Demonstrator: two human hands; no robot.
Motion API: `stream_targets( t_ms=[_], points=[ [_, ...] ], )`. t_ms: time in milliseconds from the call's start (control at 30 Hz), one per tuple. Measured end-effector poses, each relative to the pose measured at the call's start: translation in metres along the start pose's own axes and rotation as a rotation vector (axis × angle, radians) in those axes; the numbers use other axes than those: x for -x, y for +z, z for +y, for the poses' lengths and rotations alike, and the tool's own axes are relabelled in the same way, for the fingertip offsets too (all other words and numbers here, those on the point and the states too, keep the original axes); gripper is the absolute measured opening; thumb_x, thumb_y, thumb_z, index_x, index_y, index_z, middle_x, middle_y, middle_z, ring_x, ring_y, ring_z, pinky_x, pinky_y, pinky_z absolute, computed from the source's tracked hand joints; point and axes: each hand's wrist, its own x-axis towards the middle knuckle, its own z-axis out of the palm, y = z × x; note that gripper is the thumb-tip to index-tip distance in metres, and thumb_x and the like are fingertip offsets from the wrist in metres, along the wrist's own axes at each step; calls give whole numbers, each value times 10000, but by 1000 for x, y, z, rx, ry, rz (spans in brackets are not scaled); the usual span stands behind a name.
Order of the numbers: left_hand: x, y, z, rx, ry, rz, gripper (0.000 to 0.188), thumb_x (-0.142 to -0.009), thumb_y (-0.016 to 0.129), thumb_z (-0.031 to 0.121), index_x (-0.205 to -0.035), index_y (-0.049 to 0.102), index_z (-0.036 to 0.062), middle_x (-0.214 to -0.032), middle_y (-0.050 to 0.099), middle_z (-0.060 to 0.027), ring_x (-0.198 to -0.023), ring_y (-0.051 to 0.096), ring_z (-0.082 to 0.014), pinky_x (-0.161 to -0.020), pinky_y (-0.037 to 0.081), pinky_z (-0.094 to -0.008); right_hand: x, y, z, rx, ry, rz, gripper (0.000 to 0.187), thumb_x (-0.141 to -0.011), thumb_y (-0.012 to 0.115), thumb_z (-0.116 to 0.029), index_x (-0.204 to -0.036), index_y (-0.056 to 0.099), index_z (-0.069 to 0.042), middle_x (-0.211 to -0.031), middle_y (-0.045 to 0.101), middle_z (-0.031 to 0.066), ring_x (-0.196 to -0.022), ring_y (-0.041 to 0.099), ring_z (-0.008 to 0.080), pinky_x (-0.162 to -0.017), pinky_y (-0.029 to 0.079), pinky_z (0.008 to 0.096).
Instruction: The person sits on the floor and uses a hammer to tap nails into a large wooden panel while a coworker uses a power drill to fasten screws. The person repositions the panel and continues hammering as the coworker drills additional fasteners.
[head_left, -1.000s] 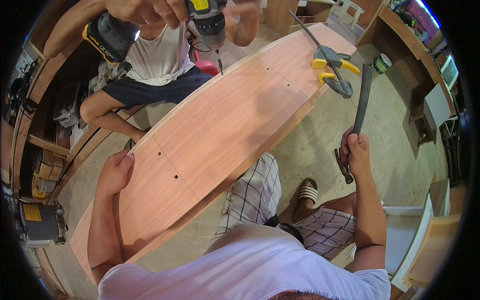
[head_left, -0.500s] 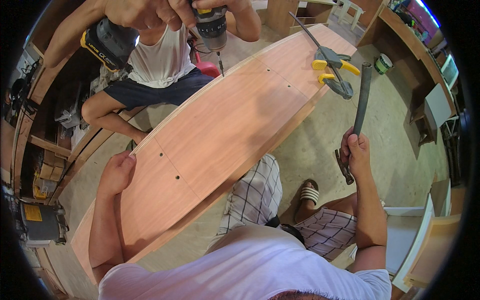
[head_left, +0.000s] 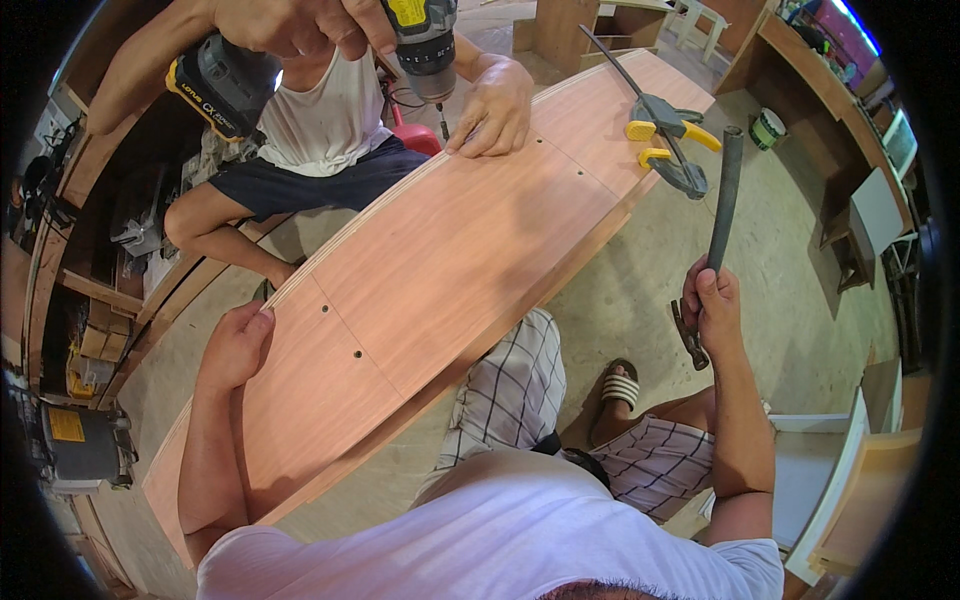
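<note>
My left hand (head_left: 236,345) is closed on the far edge of a long curved plywood panel (head_left: 440,230), thumb on top and fingers out of sight beneath. My right hand (head_left: 714,312) grips a claw hammer (head_left: 726,195) upright, close to its head, with the dark handle pointing up. Across the panel, a co-worker holds a cordless drill (head_left: 425,50), bit downward at the far edge. The co-worker's other hand (head_left: 497,110) lies on that edge beside the bit. Dark screw heads (head_left: 357,354) sit along two pencil lines on the panel.
A bar clamp (head_left: 672,130) with yellow grips is fixed at the panel's right end. A small can (head_left: 767,129) stands on the floor to the right. Wooden shelving (head_left: 100,290) lines the left, and a black case (head_left: 85,440) lies below it.
The co-worker's one hand has come down from the drill onto the panel's far edge. The panel has shifted very slightly right. My hands stay in place.
</note>
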Motion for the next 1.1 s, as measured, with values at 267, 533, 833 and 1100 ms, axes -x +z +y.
stream_targets(
  t_ms=[267, 533, 833, 1100],
  points=[
    [1, 0, 4, 10, -3, -19, 361, -1012, 510, 268, -996, 633, -71, -784, 606, -56, -760, 517, -144, -732, 441, -322, 1, -1, 1, 6, -10, 1, 559, -927, 636, -658, -843, 514, -119, -613, 437, -54, -469, 384, 59, -412, 302, 231],
    [2, 1, 5, 6, -50, -8, 365, -1013, 517, 272, -992, 634, -73, -799, 615, -52, -766, 514, -141, -730, 436, -317, 1, -2, 1, 16, -8, 11, 555, -935, 631, -652, -843, 511, -117, -612, 444, -48, -472, 392, 59, -417, 310, 233],
    [1, 1, 2, 9, -9, 0, 347, -1006, 523, 257, -993, 638, -71, -813, 628, -56, -780, 534, -149, -759, 448, -323, 1, -3, 0, 32, -2, 10, 558, -936, 630, -650, -856, 513, -111, -615, 444, -45, -481, 395, 61, -429, 314, 229],
    [2, -1, 4, -42, -35, -4, 380, -1009, 527, 265, -1064, 645, -92, -857, 667, -87, -816, 573, -167, -794, 463, -323, 2, -2, -1, 30, -3, 13, 558, -938, 628, -647, -857, 509, -109, -611, 439, -44, -460, 395, 64, -408, 317, 235]
  ],
)
